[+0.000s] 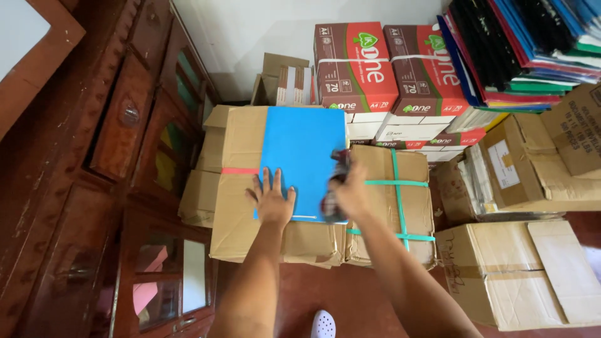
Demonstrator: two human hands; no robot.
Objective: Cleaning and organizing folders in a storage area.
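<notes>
The blue folder (303, 159) is already laid flat on the left carton (238, 219), pressed by the spread-fingered left hand (272, 199); a dark blurred object (336, 184) is gripped in the closed right hand (352, 193), not yet set down.

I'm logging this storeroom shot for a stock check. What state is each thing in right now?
Blue folder: closed, flat on the big carton.
Big carton: shut, red tape across it.
Strapped carton: shut, bound with green straps.
Paper ream boxes: sealed, stacked.
Left hand: open, palm pressing on the folder.
Right hand: gripping a dark object that is blurred.
Cabinet door: closed.
</notes>
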